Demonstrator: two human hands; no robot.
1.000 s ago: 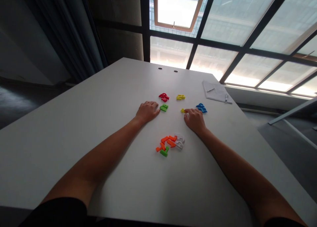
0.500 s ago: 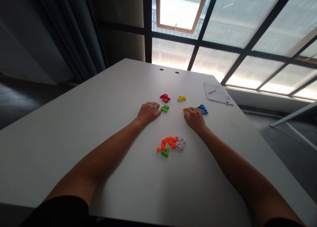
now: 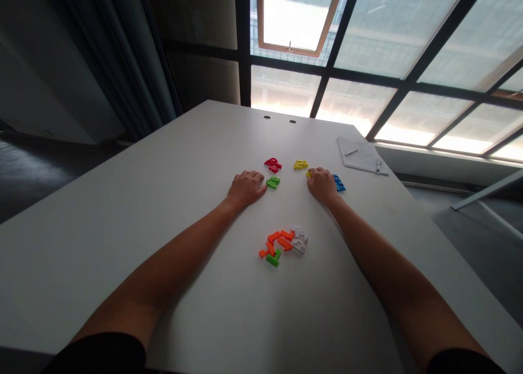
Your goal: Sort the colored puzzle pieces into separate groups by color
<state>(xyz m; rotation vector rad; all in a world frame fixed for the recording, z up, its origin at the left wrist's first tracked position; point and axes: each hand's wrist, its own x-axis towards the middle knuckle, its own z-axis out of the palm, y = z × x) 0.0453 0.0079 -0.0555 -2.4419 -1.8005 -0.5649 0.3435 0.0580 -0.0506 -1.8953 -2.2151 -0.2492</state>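
A large window wall point(image 3: 368, 42) stands behind a broad white table point(image 3: 229, 308). Paper point(image 3: 359, 159) lies near the table's right edge. The left hand point(image 3: 247, 187) rests palm down, fingers loosely outstretched, holding nothing visible. The right hand point(image 3: 322, 185) has its fingers bent and close together. Nearer the body, orange pieces point(image 3: 285, 244), white pieces point(image 3: 299, 246) and one green piece point(image 3: 273, 260) form a loose heap; either hand, drawn back low, could scatter it. Blue pieces point(image 3: 339, 183) lie partly hidden by the right hand, so its outer edge could shove them unnoticed. Red pieces point(image 3: 273, 164) sit just beyond a green cluster point(image 3: 273, 182), which a slip of the left thumb beside it could nudge into them. Smallest is the yellow piece point(image 3: 309, 174) at the right fingertips, near a yellow cluster point(image 3: 301, 165); I cannot tell whether it is pinched or merely touched, and a loose hold could let it skid.
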